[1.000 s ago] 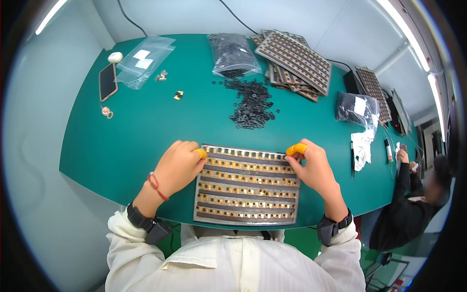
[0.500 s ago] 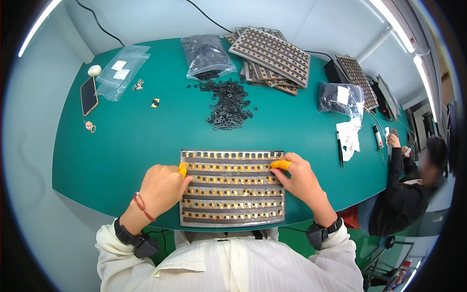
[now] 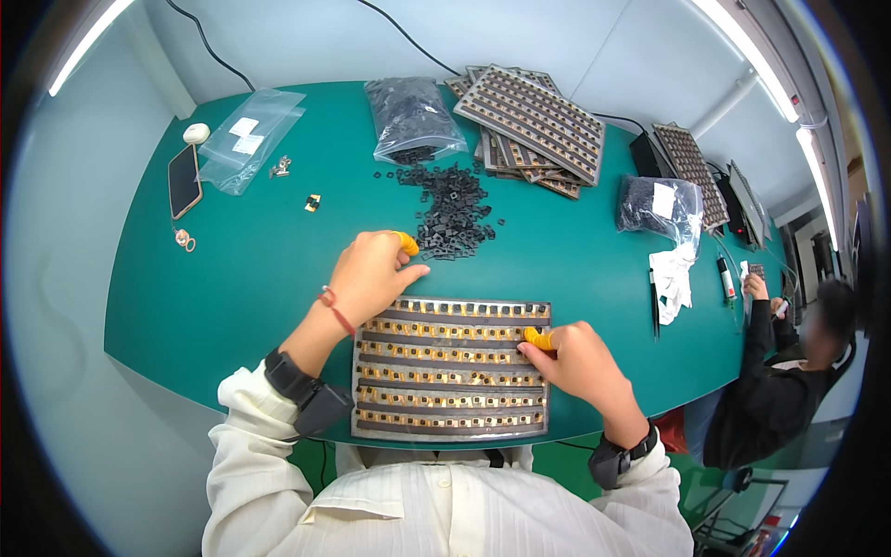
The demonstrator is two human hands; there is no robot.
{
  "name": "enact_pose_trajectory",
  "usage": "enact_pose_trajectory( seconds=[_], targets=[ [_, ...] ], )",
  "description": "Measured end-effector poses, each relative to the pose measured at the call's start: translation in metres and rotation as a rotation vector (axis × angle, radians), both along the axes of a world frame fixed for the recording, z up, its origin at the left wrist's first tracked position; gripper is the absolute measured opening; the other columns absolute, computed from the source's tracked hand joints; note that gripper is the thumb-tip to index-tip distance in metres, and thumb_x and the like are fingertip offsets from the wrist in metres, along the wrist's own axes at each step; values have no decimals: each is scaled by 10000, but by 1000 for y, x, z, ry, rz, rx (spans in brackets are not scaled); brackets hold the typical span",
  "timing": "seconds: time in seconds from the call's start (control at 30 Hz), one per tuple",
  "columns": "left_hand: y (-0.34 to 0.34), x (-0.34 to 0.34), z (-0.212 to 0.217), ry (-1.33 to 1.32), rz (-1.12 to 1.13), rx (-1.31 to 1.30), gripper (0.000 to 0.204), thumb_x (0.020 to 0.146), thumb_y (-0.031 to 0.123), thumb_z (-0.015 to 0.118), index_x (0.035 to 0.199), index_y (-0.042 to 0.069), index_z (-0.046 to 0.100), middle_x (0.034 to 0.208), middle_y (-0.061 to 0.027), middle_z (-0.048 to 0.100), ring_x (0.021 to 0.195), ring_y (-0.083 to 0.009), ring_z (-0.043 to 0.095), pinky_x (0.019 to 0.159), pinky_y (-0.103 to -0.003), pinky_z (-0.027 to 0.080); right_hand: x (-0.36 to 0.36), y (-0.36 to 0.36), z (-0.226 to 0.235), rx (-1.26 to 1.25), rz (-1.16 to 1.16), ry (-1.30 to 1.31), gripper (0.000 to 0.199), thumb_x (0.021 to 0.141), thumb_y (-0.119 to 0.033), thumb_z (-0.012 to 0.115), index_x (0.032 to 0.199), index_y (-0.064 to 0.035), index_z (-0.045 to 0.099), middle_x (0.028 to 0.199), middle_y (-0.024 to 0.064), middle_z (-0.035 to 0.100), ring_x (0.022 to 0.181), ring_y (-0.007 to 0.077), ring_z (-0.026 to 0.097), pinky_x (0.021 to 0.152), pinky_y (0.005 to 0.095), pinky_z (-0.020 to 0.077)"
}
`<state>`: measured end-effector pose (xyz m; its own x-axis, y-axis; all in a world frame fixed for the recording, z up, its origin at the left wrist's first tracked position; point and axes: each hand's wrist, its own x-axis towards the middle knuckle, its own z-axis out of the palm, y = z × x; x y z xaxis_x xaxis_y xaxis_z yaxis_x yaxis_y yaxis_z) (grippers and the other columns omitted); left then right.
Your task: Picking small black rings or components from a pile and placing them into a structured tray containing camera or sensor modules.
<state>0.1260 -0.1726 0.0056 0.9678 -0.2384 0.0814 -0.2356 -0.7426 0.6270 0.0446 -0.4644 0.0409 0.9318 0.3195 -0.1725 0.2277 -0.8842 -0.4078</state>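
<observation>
Before me lies a rectangular tray (image 3: 450, 433) with several rows of small gold parts, many topped by black squares. My left hand (image 3: 371, 269) is above its far left part, beside a heap of small black square pieces (image 3: 453, 209). Its index finger, in a yellow finger cot, and its thumb point at the heap's near edge, apart, with nothing visible between them. My right hand (image 3: 580, 357) is at the tray's right end, by the second row. There the cotted index finger and thumb are pinched together; anything between them is too small to make out.
A bag of black pieces (image 3: 413, 116) stands behind the heap, near stacked trays (image 3: 534, 116). On the left are a phone (image 3: 185, 182) and plastic bags (image 3: 246, 148). Another bag (image 3: 654, 206), white cloth (image 3: 673, 288) and tweezers (image 3: 653, 302) lie right, near a co-worker (image 3: 780, 399).
My left hand has left the tray's left edge and moved forward and right to the heap's near edge. The right hand stays at the tray's right end, slightly lower.
</observation>
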Motion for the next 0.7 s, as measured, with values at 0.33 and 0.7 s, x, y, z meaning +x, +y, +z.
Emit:
enact_pose_trajectory(
  seconds=[0.33, 0.7],
  targets=[
    [-16, -5, -1, -14, -20, 132, 185, 796, 171, 762, 820, -3, 704, 784, -134, 698, 724, -296, 684, 658, -398, 541, 87, 37, -12, 347, -64, -94, 223, 820, -128, 750, 955, 48, 728, 779, 152, 715, 672, 217, 684, 637, 326, 540],
    [-8, -10, -1, -137, -76, 126, 172, 814, 149, 740, 816, -18, 700, 777, -123, 694, 699, -290, 683, 643, -381, 543, 100, 60, -29, 318, 86, -10, 161, 815, -47, 727, 940, 54, 716, 760, 128, 709, 677, 203, 684, 641, 323, 545]
  ],
)
